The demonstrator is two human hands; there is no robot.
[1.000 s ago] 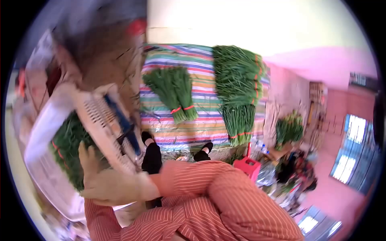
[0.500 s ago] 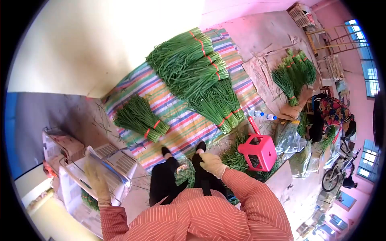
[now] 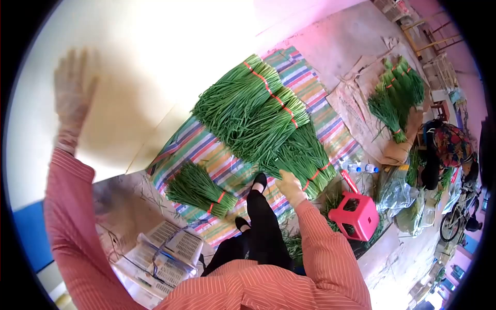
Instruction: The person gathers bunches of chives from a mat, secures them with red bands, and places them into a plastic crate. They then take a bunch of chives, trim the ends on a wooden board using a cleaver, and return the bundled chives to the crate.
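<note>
My left hand (image 3: pixel 75 95), in a pale glove, is raised in front of the cream wall (image 3: pixel 134 46) with its fingers spread and nothing in it. Lower down, my gloved right hand (image 3: pixel 291 189) overlaps the near edge of a bundle of long green chives (image 3: pixel 299 160) tied with red bands; its fingers point away from me and are partly hidden. Larger banded chive bundles (image 3: pixel 253 108) lie beyond it on a striped sheet (image 3: pixel 206 142). A separate chive bundle (image 3: pixel 199 191) rests on the sheet's left part, near my feet.
A pink plastic stool (image 3: pixel 356 217) stands to my right, near two small bottles (image 3: pixel 362 168). White plastic crates (image 3: pixel 165 253) are at lower left. Further right, another person (image 3: pixel 449 150) has an arm stretched towards more tied chives (image 3: pixel 398 93). A bicycle (image 3: pixel 452 222) stands behind.
My left hand has risen from beside the crates to in front of the wall. My right hand has moved forward from my leg to over the bundle's edge. One foot has stepped forward onto the sheet.
</note>
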